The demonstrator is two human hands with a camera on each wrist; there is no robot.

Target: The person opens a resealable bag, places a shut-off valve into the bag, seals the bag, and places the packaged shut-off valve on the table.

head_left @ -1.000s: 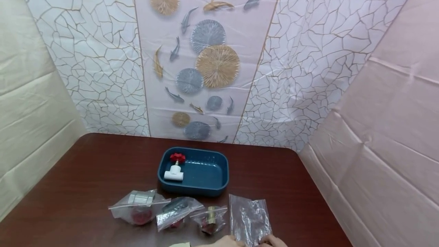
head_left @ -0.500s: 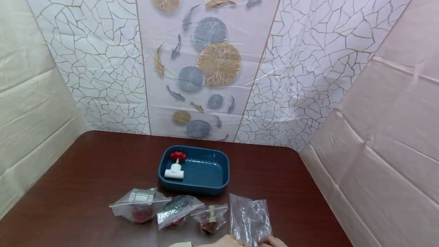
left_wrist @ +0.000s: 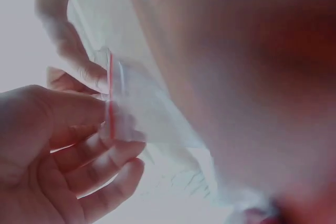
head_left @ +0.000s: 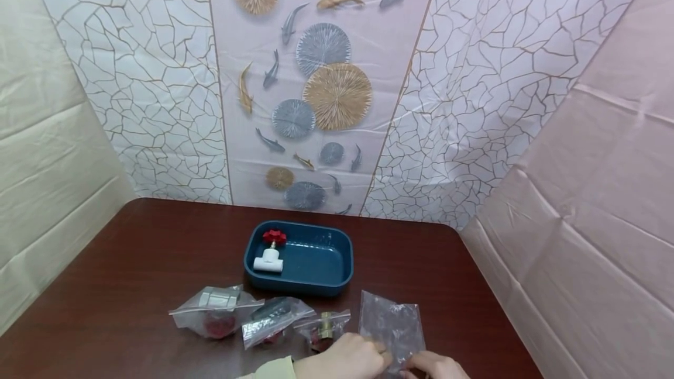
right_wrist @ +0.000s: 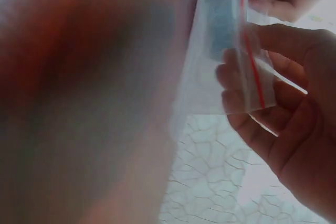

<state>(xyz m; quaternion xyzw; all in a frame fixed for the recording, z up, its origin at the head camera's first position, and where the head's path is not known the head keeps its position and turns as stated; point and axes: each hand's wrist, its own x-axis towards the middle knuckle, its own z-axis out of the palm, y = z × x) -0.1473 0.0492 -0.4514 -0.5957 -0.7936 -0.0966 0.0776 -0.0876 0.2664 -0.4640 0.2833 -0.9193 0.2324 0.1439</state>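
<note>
A flat, clear zip bag (head_left: 391,323) with a red line along its seal lies at the front right in the head view. My left hand (head_left: 351,357) pinches its near edge between thumb and fingers. To the right, my right hand (head_left: 436,364) pinches the same edge. In the left wrist view the red seal strip (left_wrist: 111,95) runs between the two hands. The right wrist view has the clear bag (right_wrist: 210,90) between my right thumb and fingers. Nothing can be made out inside it.
Left of the hands lie several zip bags, holding a grey-white fitting with a red part (head_left: 218,306), a dark piece (head_left: 276,314) and a brass-coloured fitting (head_left: 325,327). Behind them stands a blue tray (head_left: 316,290) with a white tee valve (head_left: 270,262) with a red handle.
Both hands have come further into the head view, and the clear bag has shifted slightly to the right with them. The other bags and the tray stay put; the head view tilts slightly.
</note>
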